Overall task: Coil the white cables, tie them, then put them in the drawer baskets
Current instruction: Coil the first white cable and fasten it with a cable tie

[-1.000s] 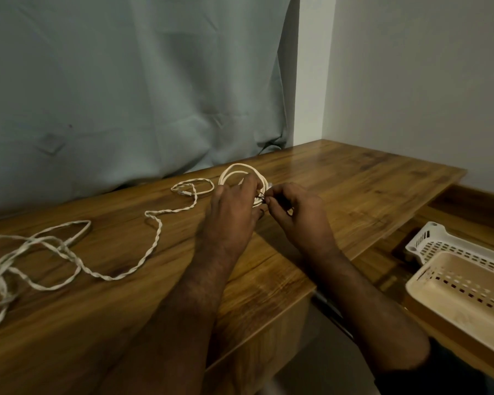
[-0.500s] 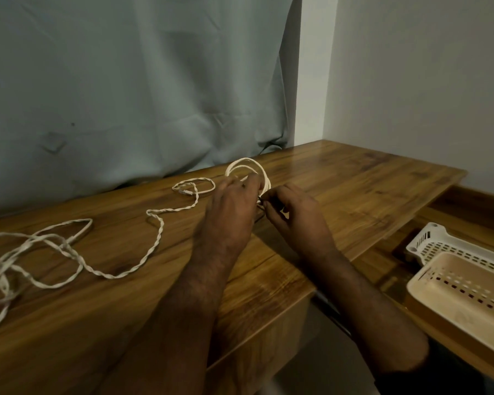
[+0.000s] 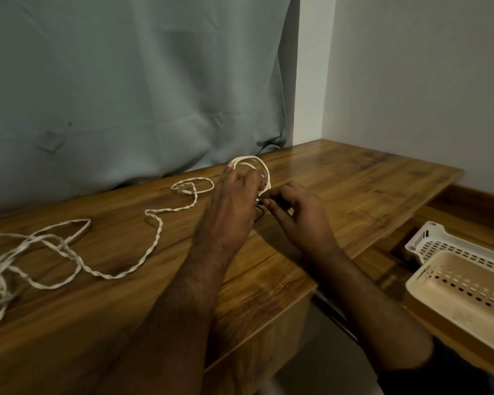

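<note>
A small coil of white cable (image 3: 257, 163) stands tilted up off the wooden desk (image 3: 354, 189), near its middle. My left hand (image 3: 234, 201) grips the coil from the left, fingers curled round its loops. My right hand (image 3: 294, 212) pinches a thin dark tie (image 3: 259, 201) at the coil's lower right side. A long twisted white cable (image 3: 151, 246) lies loose across the desk to the left, ending in a tangle at the left edge. Two drawer baskets sit at the lower right: a white one (image 3: 428, 238) and a beige one (image 3: 451, 297) in front of it.
A pale blue curtain (image 3: 126, 81) hangs behind the desk. A white wall (image 3: 411, 81) closes the right side. The baskets sit in an open wooden drawer (image 3: 388, 255) below the desk's right edge.
The coil has been lifted and tipped more upright. My left hand has shifted slightly up with it. My right hand stays pinched at the coil's lower side.
</note>
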{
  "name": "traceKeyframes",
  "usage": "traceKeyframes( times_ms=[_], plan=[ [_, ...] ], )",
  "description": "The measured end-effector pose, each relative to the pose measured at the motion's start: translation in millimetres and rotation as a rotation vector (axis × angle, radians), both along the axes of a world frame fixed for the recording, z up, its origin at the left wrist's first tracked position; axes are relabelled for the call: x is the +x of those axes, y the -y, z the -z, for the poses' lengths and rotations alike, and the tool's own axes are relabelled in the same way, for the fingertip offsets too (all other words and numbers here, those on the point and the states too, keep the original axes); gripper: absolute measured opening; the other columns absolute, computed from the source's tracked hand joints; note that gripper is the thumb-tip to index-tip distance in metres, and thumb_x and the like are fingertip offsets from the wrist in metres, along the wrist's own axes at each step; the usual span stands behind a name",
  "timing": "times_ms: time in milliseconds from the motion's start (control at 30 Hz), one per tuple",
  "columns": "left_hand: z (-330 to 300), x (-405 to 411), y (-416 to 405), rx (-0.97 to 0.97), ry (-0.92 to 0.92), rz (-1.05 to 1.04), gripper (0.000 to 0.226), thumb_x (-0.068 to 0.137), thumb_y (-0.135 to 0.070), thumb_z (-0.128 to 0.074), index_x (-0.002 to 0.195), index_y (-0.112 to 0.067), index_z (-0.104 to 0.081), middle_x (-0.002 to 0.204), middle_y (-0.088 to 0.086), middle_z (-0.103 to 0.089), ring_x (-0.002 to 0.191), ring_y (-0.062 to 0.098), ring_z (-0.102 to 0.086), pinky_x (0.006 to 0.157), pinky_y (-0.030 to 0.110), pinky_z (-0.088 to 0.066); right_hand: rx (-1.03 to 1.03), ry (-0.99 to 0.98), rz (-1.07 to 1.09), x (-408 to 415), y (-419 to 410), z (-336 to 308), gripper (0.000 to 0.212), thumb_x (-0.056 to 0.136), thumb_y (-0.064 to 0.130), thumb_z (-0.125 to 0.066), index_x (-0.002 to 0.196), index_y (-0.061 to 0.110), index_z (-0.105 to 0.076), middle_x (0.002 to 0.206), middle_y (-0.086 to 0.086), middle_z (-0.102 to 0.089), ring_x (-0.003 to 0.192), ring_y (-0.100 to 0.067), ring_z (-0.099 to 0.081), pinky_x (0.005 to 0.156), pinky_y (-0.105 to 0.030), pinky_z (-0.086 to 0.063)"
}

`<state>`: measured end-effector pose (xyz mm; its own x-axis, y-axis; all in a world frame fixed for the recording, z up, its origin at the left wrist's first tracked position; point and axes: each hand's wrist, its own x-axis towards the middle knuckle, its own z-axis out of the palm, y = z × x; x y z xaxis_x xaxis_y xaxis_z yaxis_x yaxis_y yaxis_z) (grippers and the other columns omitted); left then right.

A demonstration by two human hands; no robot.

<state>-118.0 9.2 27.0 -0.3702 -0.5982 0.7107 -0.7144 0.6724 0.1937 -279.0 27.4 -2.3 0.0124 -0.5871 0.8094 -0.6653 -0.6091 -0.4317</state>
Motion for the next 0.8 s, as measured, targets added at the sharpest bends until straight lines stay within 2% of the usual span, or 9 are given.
traceKeyframes(
  times_ms=[133,300,467,600,667,800],
  plan=[
    [-2.4,0.4,-3.4,-0.003,-0.002,0.008,0.041,0.075,0.000,-0.070,0.106,-0.021,-0.054,0.113,0.005,-0.062,0.125,0.033,-0.053,0.123,0.039,-0.024,0.025,0.041,-0.031,-1.5,2.3,1.5,0.008,0.092,0.010,-0.075,0.100,0.011,-0.076,0.090,0.002,-0.069,0.076,-0.010,-0.063,0.071,-0.016,-0.049],
    [-0.6,-1.4,0.0,-0.012,-0.001,-0.018,0.048,0.074,0.003,-0.068,0.113,-0.020,-0.052,0.121,0.010,-0.059,0.131,0.039,-0.051,0.119,0.044,-0.034,0.172,0.340,-0.174,-3.8,5.2,4.7,0.015,0.089,0.009,-0.078,0.101,0.015,-0.073,0.091,-0.002,-0.076,0.085,-0.020,-0.071,0.077,-0.032,-0.057],
    [0.7,-0.3,4.9,-0.041,0.018,-0.012,0.056,0.074,0.002,-0.070,0.115,-0.025,-0.043,0.120,0.006,-0.060,0.134,0.038,-0.048,0.120,0.047,-0.034,0.157,0.309,-0.209,-5.8,5.3,5.1,0.011,0.088,0.005,-0.078,0.097,0.010,-0.078,0.091,0.001,-0.079,0.087,-0.016,-0.075,0.079,-0.028,-0.057],
    [1.9,-0.1,4.6,-0.056,0.033,-0.023,0.058,0.074,0.002,-0.069,0.119,-0.024,-0.043,0.121,0.007,-0.060,0.136,0.038,-0.047,0.123,0.046,-0.031,0.131,0.198,-0.111,-5.6,7.3,7.2,0.010,0.088,0.011,-0.079,0.098,0.011,-0.079,0.090,0.001,-0.076,0.081,-0.019,-0.072,0.075,-0.040,-0.058],
    [3.3,0.1,4.5,-0.053,0.024,-0.022,0.056,0.077,0.003,-0.066,0.122,-0.023,-0.043,0.124,0.007,-0.059,0.139,0.037,-0.045,0.122,0.046,-0.032,0.095,0.073,-0.052,-6.0,8.4,7.9,0.011,0.090,0.015,-0.078,0.101,0.012,-0.079,0.090,0.000,-0.073,0.077,-0.013,-0.068,0.072,-0.035,-0.057],
    [3.1,1.5,4.9,-0.050,0.017,-0.007,0.056,0.079,0.003,-0.063,0.123,-0.023,-0.041,0.123,0.009,-0.060,0.134,0.037,-0.048,0.120,0.047,-0.034,0.025,-0.075,0.029,-2.4,5.5,7.4,0.012,0.092,0.013,-0.075,0.104,0.013,-0.078,0.090,0.001,-0.067,0.075,0.006,-0.057,0.072,-0.008,-0.043]
  ],
)
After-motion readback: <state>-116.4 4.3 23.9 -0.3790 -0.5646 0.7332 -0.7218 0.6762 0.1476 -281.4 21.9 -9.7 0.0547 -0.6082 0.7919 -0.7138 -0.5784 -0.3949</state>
